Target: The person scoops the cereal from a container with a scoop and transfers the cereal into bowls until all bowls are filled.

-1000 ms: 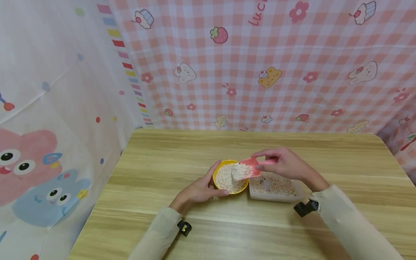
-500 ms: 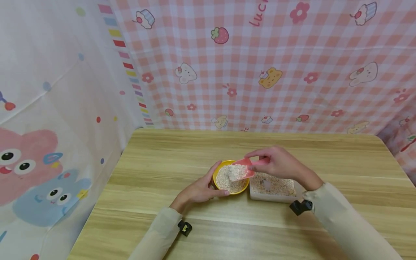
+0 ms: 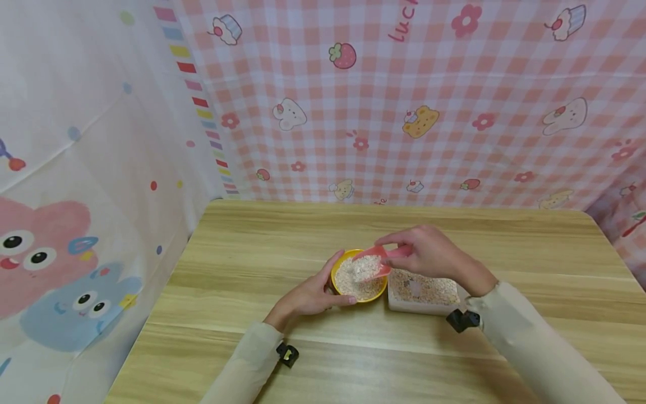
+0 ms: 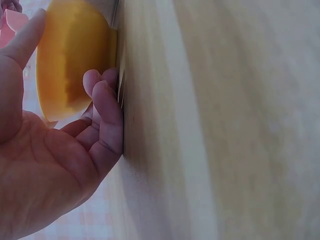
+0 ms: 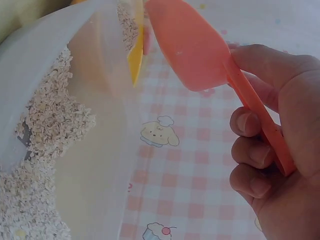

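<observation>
A yellow bowl (image 4: 75, 55) of pale oat flakes (image 3: 345, 283) stands on the table. My left hand (image 3: 310, 294) holds it from the left, thumb at the near rim and fingers curled around its side and close to its base. In my right hand (image 3: 436, 255) is a pink scoop (image 5: 192, 50), its handle gripped by curled fingers. The scoop carries a heap of flakes (image 3: 367, 267), its front lip over the bowl. Right beside the bowl is a translucent rectangular container (image 3: 424, 307) with more flakes (image 5: 55, 115), partly below the right hand.
The wood-grain table (image 3: 252, 235) extends on all sides of the bowl and container. Behind it hangs a pink checked cloth (image 3: 313, 78); a white printed cloth (image 3: 131, 191) hangs at the left. Black wrist cameras are strapped over both sleeves.
My right hand and the loaded scoop have shifted left, bringing the scoop farther over the bowl. My left hand and the bowl have stayed in place.
</observation>
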Tool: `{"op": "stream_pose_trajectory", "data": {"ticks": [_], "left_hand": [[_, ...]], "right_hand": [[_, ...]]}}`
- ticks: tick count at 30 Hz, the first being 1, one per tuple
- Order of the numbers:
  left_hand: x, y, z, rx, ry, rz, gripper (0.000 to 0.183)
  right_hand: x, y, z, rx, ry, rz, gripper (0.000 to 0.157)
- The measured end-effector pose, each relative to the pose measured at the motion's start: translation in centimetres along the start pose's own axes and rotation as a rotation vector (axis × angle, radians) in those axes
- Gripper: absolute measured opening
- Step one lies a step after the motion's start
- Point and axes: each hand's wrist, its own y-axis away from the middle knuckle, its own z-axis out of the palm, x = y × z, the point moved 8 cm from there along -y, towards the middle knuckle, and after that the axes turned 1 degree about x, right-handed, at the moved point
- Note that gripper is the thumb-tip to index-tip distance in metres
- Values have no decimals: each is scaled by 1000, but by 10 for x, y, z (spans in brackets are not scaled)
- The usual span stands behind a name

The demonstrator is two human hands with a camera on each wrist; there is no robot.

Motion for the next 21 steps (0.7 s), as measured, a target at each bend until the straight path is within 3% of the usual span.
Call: {"op": "stream_pose_trajectory", "data": {"ticks": [11,21], "left_hand": [[0,1,1,-11,26,-3,105],[0,1,0,9,-10,-19,107]], "right_hand": [[-5,3,-3,-14,62,-52,33],[-12,7,-8,0,164,-113,34]]}}
